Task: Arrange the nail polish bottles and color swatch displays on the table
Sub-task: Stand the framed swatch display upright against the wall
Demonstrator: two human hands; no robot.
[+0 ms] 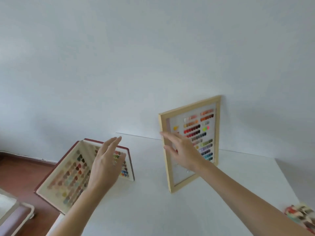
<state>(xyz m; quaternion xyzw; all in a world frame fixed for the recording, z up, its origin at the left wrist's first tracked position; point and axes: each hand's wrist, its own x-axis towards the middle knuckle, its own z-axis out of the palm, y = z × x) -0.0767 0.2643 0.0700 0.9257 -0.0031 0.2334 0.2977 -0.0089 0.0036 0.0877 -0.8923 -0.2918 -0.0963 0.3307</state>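
Observation:
A wooden-framed swatch display with rows of colored nail tips stands upright on the white table, leaning against the wall. My right hand hovers in front of its left edge, fingers spread, holding nothing. An open swatch book with a dark red cover lies at the table's left edge, partly overhanging it. My left hand floats above its pages, fingers apart and empty. No nail polish bottles show clearly.
A blurred heap of colorful small items sits at the table's right edge. The white wall rises directly behind the table. Reddish-brown floor and a pale piece of furniture lie to the lower left.

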